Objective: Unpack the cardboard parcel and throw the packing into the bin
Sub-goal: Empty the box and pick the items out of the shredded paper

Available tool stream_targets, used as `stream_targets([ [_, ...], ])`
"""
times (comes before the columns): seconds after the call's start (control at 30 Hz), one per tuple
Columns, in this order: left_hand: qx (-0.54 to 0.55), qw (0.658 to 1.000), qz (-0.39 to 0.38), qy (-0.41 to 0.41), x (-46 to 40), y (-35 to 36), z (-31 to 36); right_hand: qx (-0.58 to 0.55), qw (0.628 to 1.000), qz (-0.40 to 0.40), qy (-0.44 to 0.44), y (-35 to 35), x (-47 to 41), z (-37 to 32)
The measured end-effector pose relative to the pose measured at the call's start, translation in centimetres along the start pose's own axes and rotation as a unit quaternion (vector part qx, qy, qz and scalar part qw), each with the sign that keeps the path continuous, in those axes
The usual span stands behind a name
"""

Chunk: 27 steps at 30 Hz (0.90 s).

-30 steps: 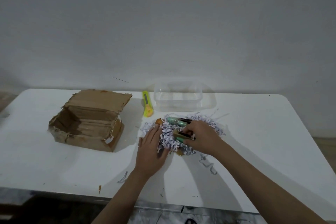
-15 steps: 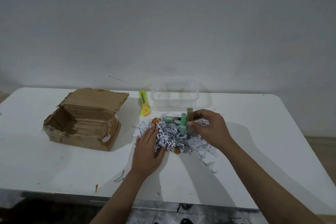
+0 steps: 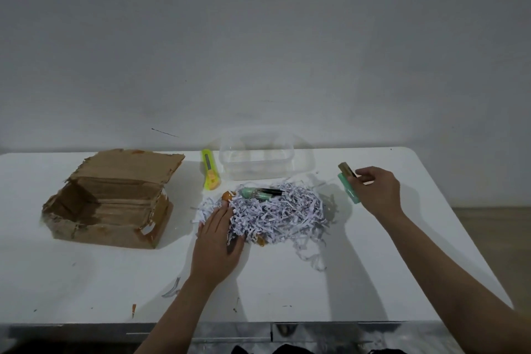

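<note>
Your left hand (image 3: 217,241) lies flat, pinning the shredded paper (image 3: 277,214); your right hand (image 3: 375,191) grips 2 small items (image 3: 349,184), keeping contents separate.

The cardboard parcel (image 3: 110,200) sits on the table (image 3: 287,290) toward its left edge, open side facing the front. Near the back edge at the middle stands a container (image 3: 257,159), with a utility knife (image 3: 210,169) just left of it. Before them lies a heap of shredded paper (image 3: 275,214) (a tube (image 3: 260,192) rests on its rear part). The left hand (image 3: 217,241) lies flat on the heap's left side. The right hand (image 3: 376,191) is toward the right edge, holding two small items (image 3: 348,181).
</note>
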<state>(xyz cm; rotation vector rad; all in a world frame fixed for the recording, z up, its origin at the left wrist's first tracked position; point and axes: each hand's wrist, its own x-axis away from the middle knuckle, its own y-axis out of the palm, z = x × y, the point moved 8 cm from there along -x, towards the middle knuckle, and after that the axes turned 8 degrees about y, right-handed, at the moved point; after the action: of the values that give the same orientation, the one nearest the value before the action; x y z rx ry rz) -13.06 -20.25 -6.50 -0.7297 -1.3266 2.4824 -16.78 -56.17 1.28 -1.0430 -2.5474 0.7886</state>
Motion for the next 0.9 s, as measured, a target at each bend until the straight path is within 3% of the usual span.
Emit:
stream_targets([
  [0.2, -0.005, 1.000, -0.003, -0.003, 0.0, 0.1, -0.1, 0.052, 0.998, 0.019, 0.022, -0.2, -2.3, 4.6],
  [0.37, -0.008, 1.000, 0.003, 0.005, 0.0, 0.0, 0.1, 0.085, 0.996, 0.032, 0.019, 0.5, -2.2, 4.6],
  [0.53, -0.009, 1.000, 0.008, 0.010, -0.1, -0.3, 0.4, 0.140, 0.978, 0.022, -0.154, 3.3, 1.2, -0.4],
  [0.7, 0.001, 1.000, 0.008, 0.010, -0.1, -0.4, 0.5, 0.088, 0.949, -0.099, -0.287, 8.0, 7.4, -5.7],
  [0.9, 0.038, 0.998, 0.016, 0.048, 0.1, -1.1, 1.7, 0.128, 0.929, -0.149, -0.313, 12.3, 11.0, -4.9],
])
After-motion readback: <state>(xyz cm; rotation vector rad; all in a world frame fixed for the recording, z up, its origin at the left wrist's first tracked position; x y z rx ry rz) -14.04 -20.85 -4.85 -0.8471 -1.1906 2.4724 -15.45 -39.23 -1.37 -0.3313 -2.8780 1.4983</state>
